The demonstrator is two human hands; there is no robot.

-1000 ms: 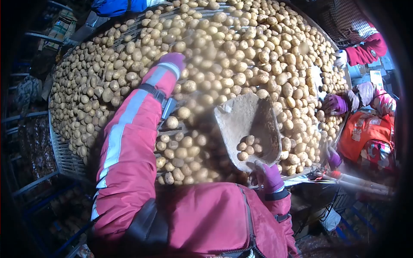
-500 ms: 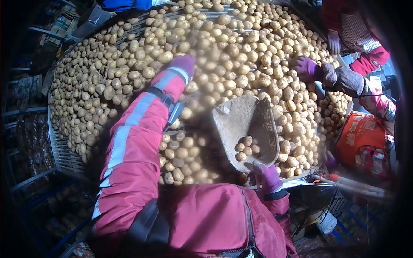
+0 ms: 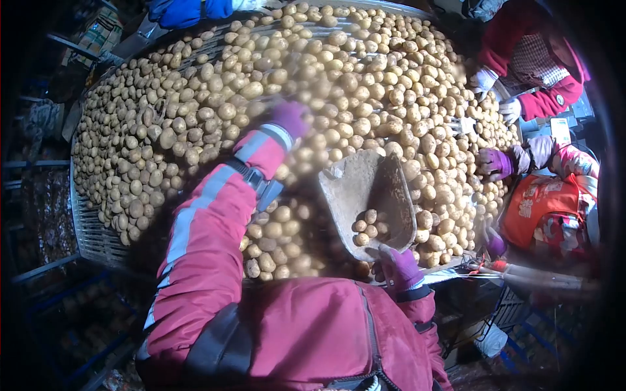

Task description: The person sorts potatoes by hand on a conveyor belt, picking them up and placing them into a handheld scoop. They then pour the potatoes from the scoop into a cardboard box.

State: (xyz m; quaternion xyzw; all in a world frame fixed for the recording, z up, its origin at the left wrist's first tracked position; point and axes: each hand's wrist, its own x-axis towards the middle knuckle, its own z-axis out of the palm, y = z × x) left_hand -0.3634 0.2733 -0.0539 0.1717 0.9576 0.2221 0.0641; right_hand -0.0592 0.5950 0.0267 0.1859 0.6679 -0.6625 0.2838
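Note:
My left hand point(image 3: 290, 119), in a purple glove, is over the middle of a wide heap of potatoes point(image 3: 215, 111); its fingers are blurred and partly hidden behind the glove. My right hand point(image 3: 399, 267), also gloved in purple, grips the near edge of a worn, dirt-stained scoop point(image 3: 391, 202). The scoop rests on the potatoes with its open mouth facing away from me. Several small potatoes point(image 3: 370, 229) lie inside it, close to my right hand. A shaded patch of potatoes point(image 3: 280, 244) sits between my left forearm and the scoop.
A slatted metal table point(image 3: 98, 231) carries the heap. At right, a co-worker in an orange vest point(image 3: 538, 205) has a purple-gloved hand point(image 3: 495, 164) on the potatoes. Another person's pale gloves point(image 3: 484, 81) are at the far right edge. A blue sleeve point(image 3: 186, 12) shows at top left.
My left hand has moved a little right and toward me. The scoop has barely shifted. The orange-vested co-worker's hand has drawn back toward the right edge, and the other person's pale-gloved hands have come into clearer view.

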